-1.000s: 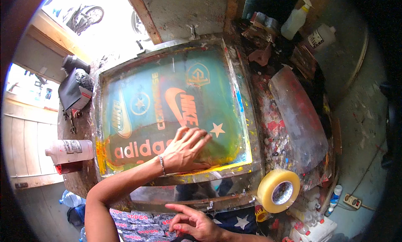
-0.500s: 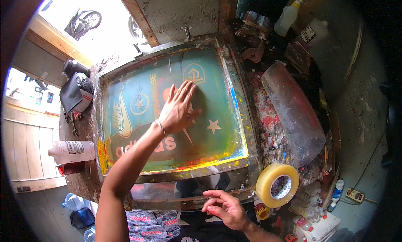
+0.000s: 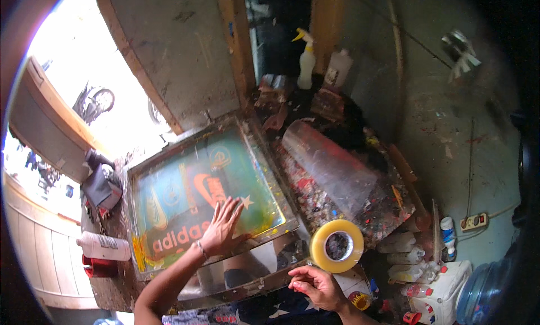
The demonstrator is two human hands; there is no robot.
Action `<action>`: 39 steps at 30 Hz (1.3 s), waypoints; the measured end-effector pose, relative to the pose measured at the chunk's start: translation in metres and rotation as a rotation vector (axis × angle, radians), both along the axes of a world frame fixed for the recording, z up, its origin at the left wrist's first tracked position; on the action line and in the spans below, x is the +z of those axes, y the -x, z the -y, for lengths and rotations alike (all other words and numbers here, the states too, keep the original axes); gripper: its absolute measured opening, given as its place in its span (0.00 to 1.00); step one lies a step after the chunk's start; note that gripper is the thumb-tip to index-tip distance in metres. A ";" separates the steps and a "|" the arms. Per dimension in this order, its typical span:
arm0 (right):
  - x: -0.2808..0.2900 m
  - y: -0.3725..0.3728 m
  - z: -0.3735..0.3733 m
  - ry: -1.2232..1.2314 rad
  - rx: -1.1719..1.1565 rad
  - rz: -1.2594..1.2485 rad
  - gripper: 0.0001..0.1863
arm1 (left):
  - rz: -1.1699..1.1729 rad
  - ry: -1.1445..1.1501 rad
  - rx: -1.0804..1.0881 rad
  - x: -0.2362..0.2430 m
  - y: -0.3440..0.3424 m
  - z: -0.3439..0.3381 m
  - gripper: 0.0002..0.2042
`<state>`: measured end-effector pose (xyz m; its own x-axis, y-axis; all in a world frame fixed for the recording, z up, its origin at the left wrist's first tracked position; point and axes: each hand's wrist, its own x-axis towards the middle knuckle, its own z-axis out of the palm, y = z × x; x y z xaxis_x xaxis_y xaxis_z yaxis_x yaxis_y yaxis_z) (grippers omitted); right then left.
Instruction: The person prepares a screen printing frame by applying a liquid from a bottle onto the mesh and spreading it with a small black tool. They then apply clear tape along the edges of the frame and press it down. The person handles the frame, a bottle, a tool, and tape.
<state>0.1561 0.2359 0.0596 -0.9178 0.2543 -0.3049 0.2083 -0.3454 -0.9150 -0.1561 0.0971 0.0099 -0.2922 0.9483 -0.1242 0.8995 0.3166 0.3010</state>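
Observation:
A wood-framed screen-printing screen [image 3: 169, 181] with green mesh and pale and orange designs lies in front of me. My left hand [image 3: 220, 228], a thin bracelet at its wrist, rests flat on the mesh near its front right part, fingers spread, beside a star design. Nearer to me, past the screen's front edge, my right hand [image 3: 318, 287] hovers with curled fingers and the thumb against them. Its thumb is marked red, and I see nothing held in it. A large roll of clear yellowish tape [image 3: 319, 250] stands just beyond that hand.
Right of the screen, a rolled clear plastic sheet [image 3: 332, 167] lies on the paint-crusted bench. Behind it stand a spray bottle [image 3: 306, 67] and a pale bottle [image 3: 338, 69]. At left are a white bottle [image 3: 104, 246] and a red container [image 3: 101, 267]. A power strip [image 3: 474, 222] hangs at right.
My left hand has slid across the mesh toward the near right side. My right hand's fingers have drawn closer together. The view has swung right and upward, showing more wall.

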 end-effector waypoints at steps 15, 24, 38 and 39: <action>-0.015 -0.046 -0.062 -1.326 -0.117 0.019 0.28 | 0.547 -0.601 -0.079 -0.001 -0.172 -0.072 0.47; -0.018 -0.057 -0.058 -1.391 -0.083 -0.026 0.24 | 0.634 -0.565 -0.087 -0.011 -0.153 -0.075 0.40; -0.027 -0.047 -0.061 -1.619 0.049 0.105 0.30 | 0.561 -0.569 0.072 -0.035 -0.172 -0.056 0.13; -0.030 -0.046 -0.062 -1.608 0.088 0.129 0.28 | 0.620 -0.602 0.066 -0.036 -0.173 -0.057 0.09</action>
<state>0.2020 0.2983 0.0299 -0.9368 0.3210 0.1392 0.2748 0.9213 -0.2751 0.0164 0.1540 -0.0266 -0.3942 0.8876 0.2384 0.5029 -0.0088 0.8643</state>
